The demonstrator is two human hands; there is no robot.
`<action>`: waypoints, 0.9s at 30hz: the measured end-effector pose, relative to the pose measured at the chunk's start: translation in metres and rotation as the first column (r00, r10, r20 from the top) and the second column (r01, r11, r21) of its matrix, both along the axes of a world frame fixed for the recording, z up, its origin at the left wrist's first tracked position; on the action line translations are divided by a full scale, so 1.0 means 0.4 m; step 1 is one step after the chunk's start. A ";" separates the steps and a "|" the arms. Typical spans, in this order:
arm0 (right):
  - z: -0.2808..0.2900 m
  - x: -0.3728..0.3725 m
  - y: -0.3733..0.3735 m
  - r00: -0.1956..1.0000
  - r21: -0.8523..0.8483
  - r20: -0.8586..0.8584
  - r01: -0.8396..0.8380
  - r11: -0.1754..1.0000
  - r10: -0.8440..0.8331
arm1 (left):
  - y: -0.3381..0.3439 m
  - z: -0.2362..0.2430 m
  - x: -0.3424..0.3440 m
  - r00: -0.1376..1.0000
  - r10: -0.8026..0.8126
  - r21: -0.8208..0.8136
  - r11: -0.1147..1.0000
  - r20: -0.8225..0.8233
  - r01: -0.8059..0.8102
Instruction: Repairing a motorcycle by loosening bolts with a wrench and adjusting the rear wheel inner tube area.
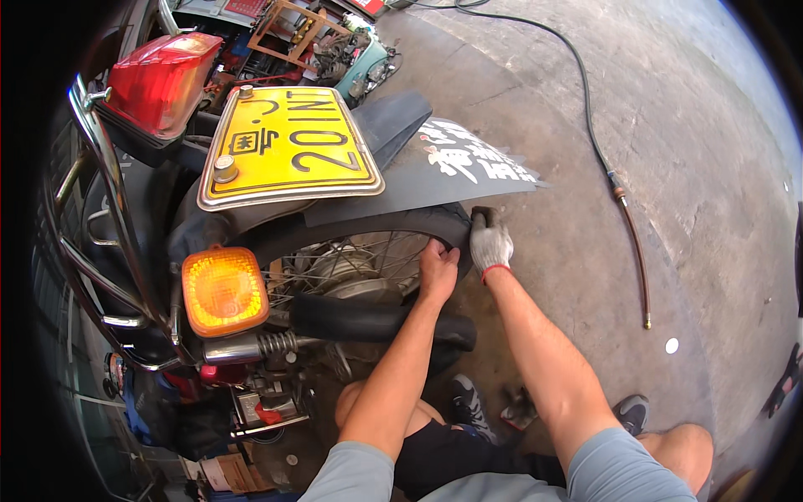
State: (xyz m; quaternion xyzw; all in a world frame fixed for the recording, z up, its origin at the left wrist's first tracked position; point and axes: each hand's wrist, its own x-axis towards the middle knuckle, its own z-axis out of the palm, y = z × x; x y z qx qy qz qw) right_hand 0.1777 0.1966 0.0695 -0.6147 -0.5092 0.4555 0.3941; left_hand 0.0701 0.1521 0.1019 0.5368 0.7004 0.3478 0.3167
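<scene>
Concrete floor (711,209), two hands (492,244), one tire (433,220)

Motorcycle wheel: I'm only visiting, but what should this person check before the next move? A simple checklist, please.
1. Left hand at the inner edge of the tire: ok.
2. Right hand at the tire's outer side: ok.
3. Both hands covered: not ok; the right wears a light glove, the left is bare.
4. Hose away from the hands: ok; it lies on the floor to the right.
5. Left forearm off the black tube: cannot tell; they overlap in this view.
6. Wheel secured against turning: cannot tell.
</scene>
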 end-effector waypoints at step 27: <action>0.063 -0.110 -0.096 0.979 -0.236 0.007 0.201 0.951 -0.205 | 0.007 -0.007 -0.101 0.811 0.287 -0.432 0.901 0.510 -0.047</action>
